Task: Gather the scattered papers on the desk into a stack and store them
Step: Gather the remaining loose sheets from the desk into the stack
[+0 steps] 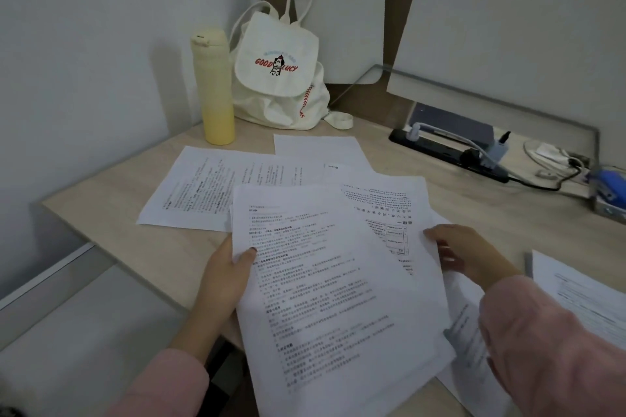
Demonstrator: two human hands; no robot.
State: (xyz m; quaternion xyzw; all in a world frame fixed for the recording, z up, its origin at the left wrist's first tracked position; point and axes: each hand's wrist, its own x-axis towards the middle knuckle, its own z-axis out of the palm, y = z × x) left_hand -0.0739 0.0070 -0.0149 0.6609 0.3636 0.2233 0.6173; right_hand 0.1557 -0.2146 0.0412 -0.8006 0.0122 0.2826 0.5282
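Note:
Printed white papers lie scattered on a light wooden desk (pixel 101 193). My left hand (pixel 227 278) grips the left edge of a printed sheet (pixel 332 288), thumb on top, holding it above the desk's near edge. My right hand (pixel 464 254) rests with loosely spread fingers on an upside-down sheet with a table (pixel 389 210) that lies under the held one. A wide printed sheet (pixel 210 189) lies flat to the left, and a blank sheet (pixel 318 149) behind it. One more sheet (pixel 582 291) lies at the far right.
A white canvas backpack (pixel 281 78) and a tall yellow bottle (pixel 215 88) stand in the back corner. A black power strip (pixel 447 152) with plugs and cables runs along the right back, next to a blue stapler (pixel 606 186). The desk edge drops off on the left.

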